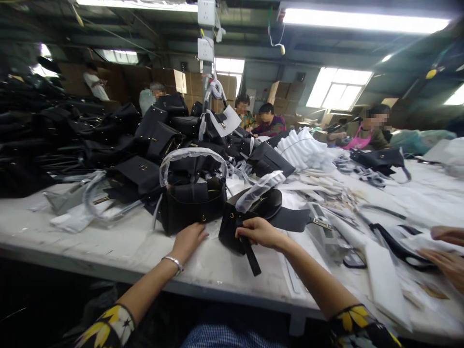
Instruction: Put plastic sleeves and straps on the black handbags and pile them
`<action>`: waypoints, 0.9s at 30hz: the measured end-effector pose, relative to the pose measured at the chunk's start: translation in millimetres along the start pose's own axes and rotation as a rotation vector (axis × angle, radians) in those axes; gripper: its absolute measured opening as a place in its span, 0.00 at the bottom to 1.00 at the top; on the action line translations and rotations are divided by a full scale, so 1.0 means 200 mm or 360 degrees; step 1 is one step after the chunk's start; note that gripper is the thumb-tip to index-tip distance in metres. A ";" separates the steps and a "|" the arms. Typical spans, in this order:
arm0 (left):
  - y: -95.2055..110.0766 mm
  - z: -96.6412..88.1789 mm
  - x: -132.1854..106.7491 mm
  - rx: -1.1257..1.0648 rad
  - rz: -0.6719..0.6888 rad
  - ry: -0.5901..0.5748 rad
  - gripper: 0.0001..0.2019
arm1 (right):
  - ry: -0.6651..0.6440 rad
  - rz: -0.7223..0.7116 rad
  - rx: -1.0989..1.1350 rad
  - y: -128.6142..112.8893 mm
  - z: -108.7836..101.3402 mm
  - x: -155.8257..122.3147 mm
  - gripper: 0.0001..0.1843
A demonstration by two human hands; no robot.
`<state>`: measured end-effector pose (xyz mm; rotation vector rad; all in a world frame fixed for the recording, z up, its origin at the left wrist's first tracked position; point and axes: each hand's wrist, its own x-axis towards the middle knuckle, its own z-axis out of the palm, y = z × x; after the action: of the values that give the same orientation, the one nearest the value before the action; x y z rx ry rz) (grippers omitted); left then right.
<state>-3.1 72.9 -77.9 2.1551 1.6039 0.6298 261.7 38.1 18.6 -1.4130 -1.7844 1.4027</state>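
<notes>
Fingers (245, 233) of our right hand (263, 234) pinched a black strap (253, 261) at the first bag (228, 227), just right of lower centre in the frame, while those of our left hand (187, 241) lay close together by the base of the second bag (184, 215), left of centre; whether they gripped it, we could not tell. We judged that a light pinch, with the bag braced on the table (134, 249), suited the strap best. Both bags gaped at the top, showing dark shapes we could not identify.
</notes>
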 end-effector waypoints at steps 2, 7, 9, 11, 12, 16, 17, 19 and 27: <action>0.02 0.03 0.03 0.0054 0.0015 0.0001 0.09 | -0.0084 0.0001 0.0010 -0.02 -0.04 0.02 0.17; 0.00 0.06 0.03 0.0046 0.0069 0.0065 0.08 | -0.0249 0.0019 0.0070 -0.04 -0.11 0.04 0.22; 0.00 0.05 0.03 -0.0011 0.0096 0.0100 0.08 | -0.0267 0.0021 0.0156 -0.03 -0.12 0.05 0.23; 0.00 0.05 0.03 -0.0102 0.0115 0.0140 0.07 | -0.0253 0.0015 0.0254 -0.01 -0.11 0.05 0.23; 0.00 0.04 0.03 -0.0161 0.0118 0.0160 0.07 | -0.0237 0.0008 0.0294 0.00 -0.10 0.05 0.24; 0.04 -0.02 0.04 -0.0469 0.0085 0.0212 0.09 | -0.0116 -0.0022 0.0351 0.04 -0.03 0.06 0.23; 0.06 -0.05 0.04 -0.0554 0.0068 0.0215 0.10 | -0.0089 -0.0030 0.0364 0.04 -0.01 0.06 0.22; 0.09 -0.12 0.03 -0.0710 0.0026 0.0219 0.14 | -0.0053 -0.0048 0.0385 0.05 0.02 0.07 0.22; 0.13 -0.35 -0.11 -0.1196 -0.0212 0.0144 0.22 | 0.0220 -0.0128 0.0955 0.02 0.14 0.11 0.21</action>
<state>-26.4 46.5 -8.5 1.4719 1.2508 1.0855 232.3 46.9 -1.0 -1.0695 -1.1743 1.5754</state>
